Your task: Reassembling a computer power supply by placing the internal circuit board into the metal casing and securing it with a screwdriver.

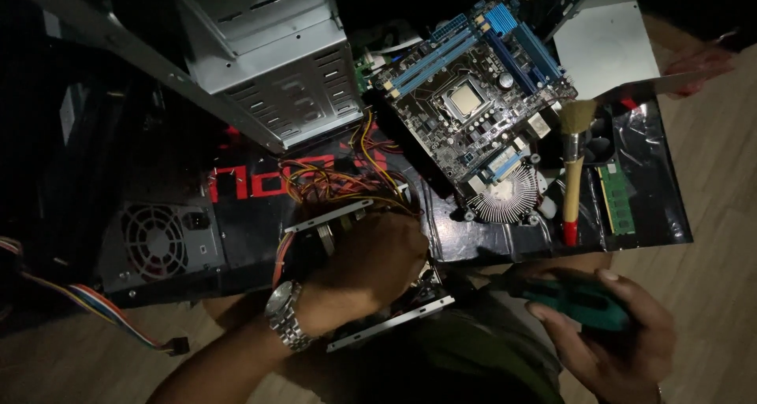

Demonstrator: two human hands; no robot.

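while the head camera looks straight down, i see my left hand [371,266] closed over a metal drive [371,278] with silver side rails, fingers curled around its top so most of the body is hidden; a steel wristwatch [285,316] sits on that wrist; the drive lies at the near edge of the dark mat [473,242], just below a tangle of orange and yellow cables [327,185]; my right hand [611,333] is wrapped around the teal handle of a screwdriver [587,301], thumb laid along the grip, low in the right of the view and apart from the drive; i cannot see its tip; further back, a motherboard [473,104] with blue slots lies tilted on the mat, a round finned cooler [505,199] touching its near corner; just right of that lies a paintbrush [574,167] with a wooden handle and red end, and beside it a green memory stick [617,199]; a grey metal case [268,57] stands open at upper left, and a power supply [162,238] with a round fan grille sits at left; another person's fingers [698,65] hold a pale sheet [607,45] at upper right.
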